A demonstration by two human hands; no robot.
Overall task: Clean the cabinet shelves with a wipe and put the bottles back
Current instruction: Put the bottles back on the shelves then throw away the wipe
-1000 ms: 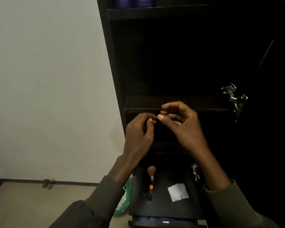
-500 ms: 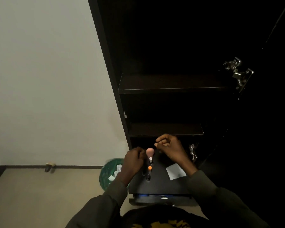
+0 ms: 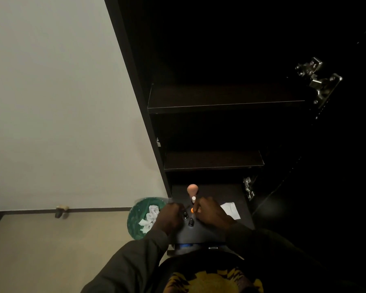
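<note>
since half a second ago both hands have dropped from in front of the lower shelf to the small bottles on the bottom board, and the view has tilted further down

the dark cabinet (image 3: 135, 85) stands open against a pale wall, with two bare shelves (image 3: 224, 98) one above the other. beside its foot a green bin (image 3: 135, 220) holds crumpled wipes. on the bottom board a flat white wipe (image 3: 230, 209) lies just right of the right hand (image 3: 211, 212), whose fingers curl by the orange-capped bottle (image 3: 192, 210); its grip is hidden. the left hand (image 3: 169, 216) is curled near the dark bottles (image 3: 190, 222); whether it holds one is unclear. a pink-topped bottle (image 3: 192, 190) stands behind them
</note>
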